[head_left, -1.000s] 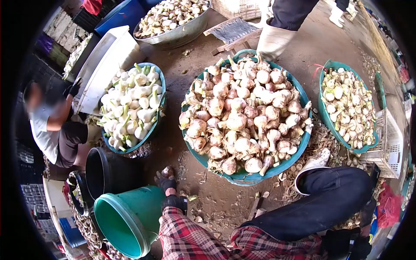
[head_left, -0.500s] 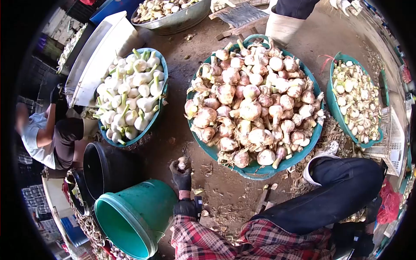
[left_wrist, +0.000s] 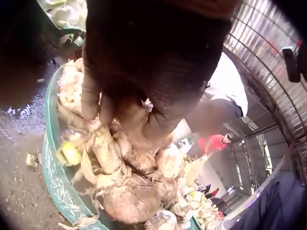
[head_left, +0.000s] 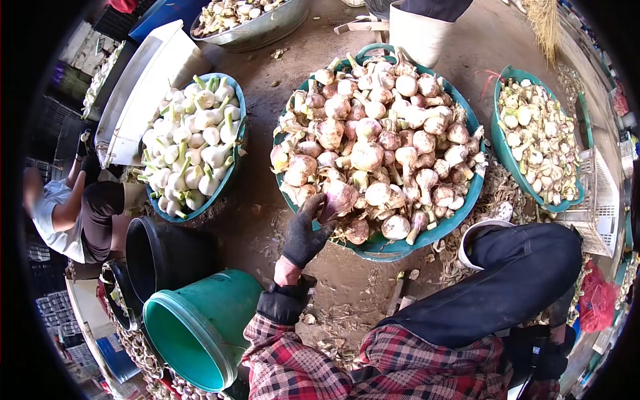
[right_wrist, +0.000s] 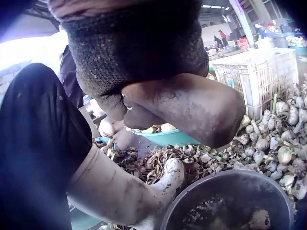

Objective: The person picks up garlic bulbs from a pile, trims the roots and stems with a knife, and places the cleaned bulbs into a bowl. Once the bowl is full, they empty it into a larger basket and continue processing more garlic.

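Observation:
At the near left rim of the big green tub [head_left: 475, 200], heaped with stalked, purplish-white garlic bulbs [head_left: 367, 155], my dark-gloved left hand [head_left: 307, 233] grips a purple-streaked bulb [head_left: 338, 199]. In the left wrist view that hand [left_wrist: 153, 62] reaches down over the heap, its fingers around a partly shadowed bulb. My gloved right hand [right_wrist: 168, 81] hangs beside my bent knee, above a dark bucket [right_wrist: 230, 175]; its fingers are loosely bent and nothing shows in them. In the head view it is dark and low at the right.
A green bucket [head_left: 200, 333] and a black bucket [head_left: 170, 257] lie tipped at the left. Behind them stands a tub of white bulbs [head_left: 193, 150]; another garlic tub [head_left: 540, 143] is at the right. A seated person [head_left: 67, 213] is at far left. Someone's white boot [head_left: 420, 37] stands behind.
My left hand, with a bulb in it, was low beside the green bucket; it has moved up and right to the big tub. Whether it holds the same bulb I cannot tell.

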Demonstrator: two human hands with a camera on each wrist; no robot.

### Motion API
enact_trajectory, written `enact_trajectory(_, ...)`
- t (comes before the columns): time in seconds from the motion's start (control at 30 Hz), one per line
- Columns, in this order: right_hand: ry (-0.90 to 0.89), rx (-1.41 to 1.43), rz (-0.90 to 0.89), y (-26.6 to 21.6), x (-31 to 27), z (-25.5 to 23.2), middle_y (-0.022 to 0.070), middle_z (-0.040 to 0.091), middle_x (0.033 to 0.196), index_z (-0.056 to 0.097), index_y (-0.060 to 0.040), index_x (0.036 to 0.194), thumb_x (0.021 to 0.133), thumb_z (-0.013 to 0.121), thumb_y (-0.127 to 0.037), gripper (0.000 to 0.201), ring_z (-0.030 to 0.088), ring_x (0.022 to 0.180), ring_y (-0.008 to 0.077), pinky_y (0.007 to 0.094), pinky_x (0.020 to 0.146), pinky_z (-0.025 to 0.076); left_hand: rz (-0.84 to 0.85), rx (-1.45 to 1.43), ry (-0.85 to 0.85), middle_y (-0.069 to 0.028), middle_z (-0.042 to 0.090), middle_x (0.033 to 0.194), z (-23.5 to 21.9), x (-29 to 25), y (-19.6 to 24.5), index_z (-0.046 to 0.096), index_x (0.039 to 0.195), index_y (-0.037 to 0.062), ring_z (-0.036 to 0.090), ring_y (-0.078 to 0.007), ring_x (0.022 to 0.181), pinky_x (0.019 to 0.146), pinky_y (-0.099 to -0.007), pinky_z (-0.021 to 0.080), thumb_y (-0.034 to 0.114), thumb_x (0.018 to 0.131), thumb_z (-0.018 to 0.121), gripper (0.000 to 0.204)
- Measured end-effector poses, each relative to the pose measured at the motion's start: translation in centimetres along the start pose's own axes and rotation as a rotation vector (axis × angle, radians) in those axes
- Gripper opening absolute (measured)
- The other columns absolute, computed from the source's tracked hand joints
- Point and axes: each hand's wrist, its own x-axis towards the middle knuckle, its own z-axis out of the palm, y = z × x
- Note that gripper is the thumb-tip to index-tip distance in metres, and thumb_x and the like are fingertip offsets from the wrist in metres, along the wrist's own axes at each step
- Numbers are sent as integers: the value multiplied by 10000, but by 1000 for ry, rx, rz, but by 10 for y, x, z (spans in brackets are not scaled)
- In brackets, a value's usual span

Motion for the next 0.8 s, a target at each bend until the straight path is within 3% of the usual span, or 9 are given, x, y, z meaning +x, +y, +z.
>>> enact_trajectory(0.17,5,14,-12,-1,2,9,61,607,884,591,-7,1008,807,628,-122,234,568,824,190,339,734,460,-71,247,62,-221,621,1068,13,27,34,494,1254,29,625,-310,999,840,-378,491,258,698,782,667)
enact_trajectory(0.3,16,36,-23,-2,4,12,53,607,862,596,-9,988,802,632,-112,216,568,801,186,336,718,461,-194,440,-84,-224,613,1024,19,45,50,488,1243,60,611,-370,932,781,-419,505,279,655,759,684)
enact_trajectory(0.37,25,52,-37,-1,7,14,49,606,850,599,-10,979,799,634,-107,206,569,789,184,335,709,462,46,189,147,-200,614,1036,26,36,36,484,1206,26,629,-324,939,813,-391,506,205,633,754,658)
enact_trajectory(0.47,63,85,-46,2,6,9,43,606,833,603,-12,964,796,637,-99,192,569,772,180,333,697,464,66,-156,188,-162,538,1097,23,23,69,424,1217,6,583,-273,993,843,-395,488,176,640,742,680)
enact_trajectory(0.57,144,47,68,-35,18,8,-14,560,715,602,-35,848,791,652,-64,81,513,641,110,281,565,424,184,-85,187,-145,489,1095,25,22,100,415,1198,0,539,-255,1005,882,-362,453,243,621,718,696)
enact_trajectory(0.67,136,290,93,-73,23,5,-29,552,696,597,-57,802,803,653,-38,60,478,571,57,235,484,384,160,-352,124,-122,494,1099,39,28,143,413,1202,-1,530,-210,1012,893,-336,445,203,608,707,693)
enact_trajectory(0.7,163,295,99,-94,23,2,-29,552,696,597,-57,802,803,653,-38,60,478,571,57,235,484,384,180,-341,124,-119,501,1092,43,32,157,414,1202,2,535,-204,1006,891,-330,447,181,608,709,687)
enact_trajectory(0.77,80,506,345,-120,22,-10,-31,556,700,598,-57,802,795,667,-40,72,488,585,56,230,504,392,110,-382,21,-110,566,1050,49,35,180,432,1202,2,573,-187,958,873,-314,461,155,592,733,697)
enact_trajectory(0.8,63,499,257,-114,21,-14,-17,578,719,603,-48,817,780,669,-35,77,511,609,67,243,534,413,164,-348,17,-112,578,1041,55,36,183,440,1197,1,580,-186,951,866,-314,466,164,592,737,693)
